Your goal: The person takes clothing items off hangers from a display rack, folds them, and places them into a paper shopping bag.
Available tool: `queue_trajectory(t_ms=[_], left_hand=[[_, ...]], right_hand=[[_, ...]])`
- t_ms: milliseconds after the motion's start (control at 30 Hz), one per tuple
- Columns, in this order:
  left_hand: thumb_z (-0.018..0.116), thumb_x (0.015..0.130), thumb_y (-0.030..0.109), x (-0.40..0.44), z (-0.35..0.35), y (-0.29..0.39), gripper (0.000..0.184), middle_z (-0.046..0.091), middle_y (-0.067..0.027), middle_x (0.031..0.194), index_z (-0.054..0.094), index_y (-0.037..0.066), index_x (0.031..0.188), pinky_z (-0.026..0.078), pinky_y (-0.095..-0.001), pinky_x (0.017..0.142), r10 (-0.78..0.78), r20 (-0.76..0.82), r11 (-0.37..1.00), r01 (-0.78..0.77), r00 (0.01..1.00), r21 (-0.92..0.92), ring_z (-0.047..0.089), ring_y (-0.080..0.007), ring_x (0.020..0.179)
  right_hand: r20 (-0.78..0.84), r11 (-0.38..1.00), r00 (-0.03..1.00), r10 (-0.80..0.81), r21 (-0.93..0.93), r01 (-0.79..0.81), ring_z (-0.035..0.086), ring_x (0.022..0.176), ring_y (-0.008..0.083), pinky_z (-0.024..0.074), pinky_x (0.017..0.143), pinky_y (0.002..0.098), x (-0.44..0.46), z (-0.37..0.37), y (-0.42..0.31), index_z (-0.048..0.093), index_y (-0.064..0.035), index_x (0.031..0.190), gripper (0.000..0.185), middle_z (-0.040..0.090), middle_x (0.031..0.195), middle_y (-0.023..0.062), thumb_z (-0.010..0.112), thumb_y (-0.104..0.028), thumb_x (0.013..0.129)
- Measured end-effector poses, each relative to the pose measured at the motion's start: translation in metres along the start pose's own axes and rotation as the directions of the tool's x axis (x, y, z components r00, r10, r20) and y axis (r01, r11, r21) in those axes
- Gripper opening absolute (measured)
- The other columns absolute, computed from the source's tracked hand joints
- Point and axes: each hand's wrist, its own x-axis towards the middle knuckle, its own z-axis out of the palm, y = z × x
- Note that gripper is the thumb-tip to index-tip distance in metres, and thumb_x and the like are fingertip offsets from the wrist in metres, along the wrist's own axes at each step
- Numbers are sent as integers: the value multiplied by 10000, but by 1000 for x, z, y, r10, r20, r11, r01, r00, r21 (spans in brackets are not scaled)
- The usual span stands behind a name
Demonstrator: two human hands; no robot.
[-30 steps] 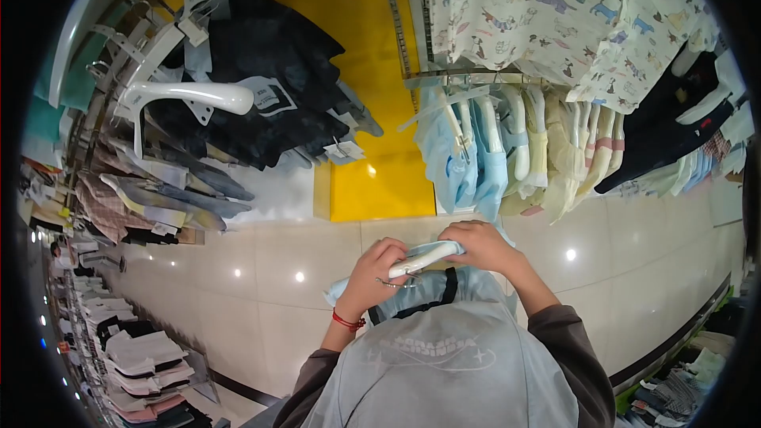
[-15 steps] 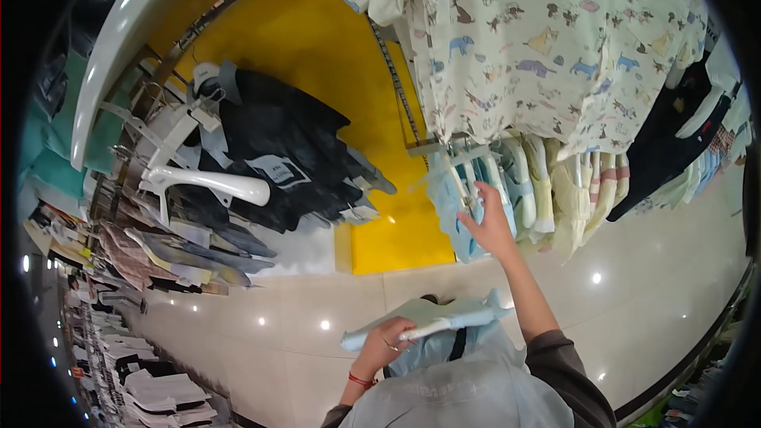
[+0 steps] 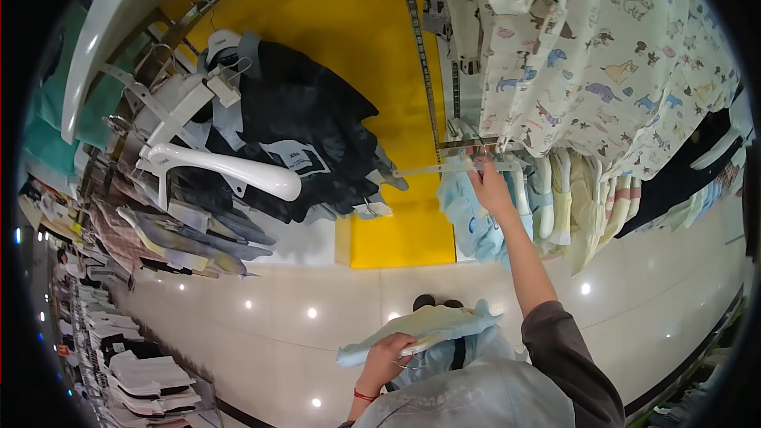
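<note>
My left hand point(image 3: 386, 361), low in the view, is closed round a white hanger point(image 3: 424, 342) that carries a light blue garment point(image 3: 365, 349). The hanger's metal hook shows by my fingers. My right hand point(image 3: 491, 184) reaches up to the rail point(image 3: 468, 145) at the right, its fingers closed at the top of the light blue clothes point(image 3: 464, 202) hanging there. A clear plastic strip point(image 3: 428, 169) lies across near its fingertips. What the fingers hold is too small to make out.
White printed shirts point(image 3: 587, 71) hang above the rail, with yellow and dark clothes to the right. Dark shirts point(image 3: 309, 103) and a bare white hanger point(image 3: 238, 174) are at the left, before a yellow panel point(image 3: 396, 242). Folded clothes point(image 3: 147, 376) lie at the lower left.
My right hand has left the hanger in my left hand and gone up to the rail. Its spread fingers have closed near the rail. The view has shifted.
</note>
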Motion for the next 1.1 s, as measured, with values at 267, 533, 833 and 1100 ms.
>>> queue_trajectory(t_ms=[267,533,833,1100], left_hand=[[657,659,28,8,-8,-11,299,609,-84,884,578,82,942,483,-364,688,20,-3,999,-20,1000,-32,594,-300,806],[648,678,53,22,-30,-25,261,607,-85,864,577,80,927,474,-371,667,110,-14,994,-111,994,-22,589,-303,786],[681,628,58,31,-84,-29,289,621,-77,871,602,76,905,472,-369,684,232,-49,973,-232,972,10,590,-292,775],[728,577,81,43,-123,-20,299,654,-71,871,632,72,861,482,-338,670,352,56,936,-351,934,-35,612,-266,760]], right_hand=[[1,993,1000,22,118,-22,601,849,362,455,763,401,8,9,10,369,-13,1155,497,596,953,209,602,-311,832],[197,930,980,2,360,-75,584,855,197,445,763,307,-2,-13,-8,342,-25,1171,376,546,1009,146,529,-196,893],[397,987,912,-107,-72,147,591,783,318,446,734,391,-40,-47,-28,450,-15,1124,296,551,1093,143,496,-181,884],[608,973,788,-98,-109,205,577,803,360,440,728,424,-152,0,21,470,-67,1138,269,575,975,151,468,-179,894]])
